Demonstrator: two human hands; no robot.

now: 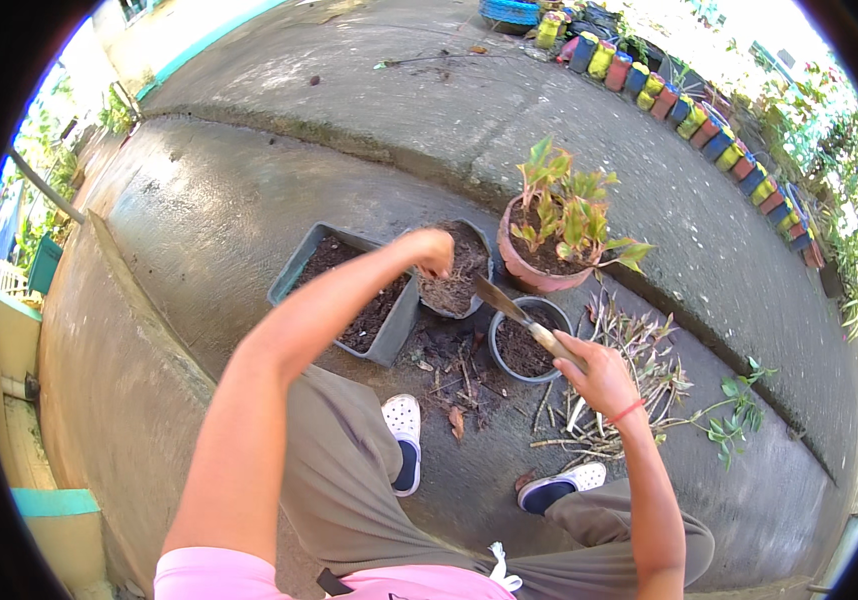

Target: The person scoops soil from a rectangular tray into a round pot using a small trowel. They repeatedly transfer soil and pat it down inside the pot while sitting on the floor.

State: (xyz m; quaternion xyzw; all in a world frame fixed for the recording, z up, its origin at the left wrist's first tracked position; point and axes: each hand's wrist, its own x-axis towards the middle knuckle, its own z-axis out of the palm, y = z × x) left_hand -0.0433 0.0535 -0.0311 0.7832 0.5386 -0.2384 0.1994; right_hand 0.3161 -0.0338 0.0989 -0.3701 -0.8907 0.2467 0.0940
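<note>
My right hand is wrapped round the wooden handle of a garden trowel. The trowel's soil-stained blade points up and left, above the gap between two pots. My left hand reaches over a round pot of soil with its fingers curled downward. Dry, root-like strands lie on the soil under those fingers; whether the hand pinches any of them is hidden. Just right of that pot, below the trowel, stands a smaller grey pot of dark soil. A rectangular grey planter with soil sits partly behind my left forearm.
A terracotta-coloured pot with a leafy green-and-reddish plant stands beyond the trowel. Cut stems are heaped at the right, beside a leafy sprig. Dead leaves and soil litter the concrete. A raised concrete step runs behind.
</note>
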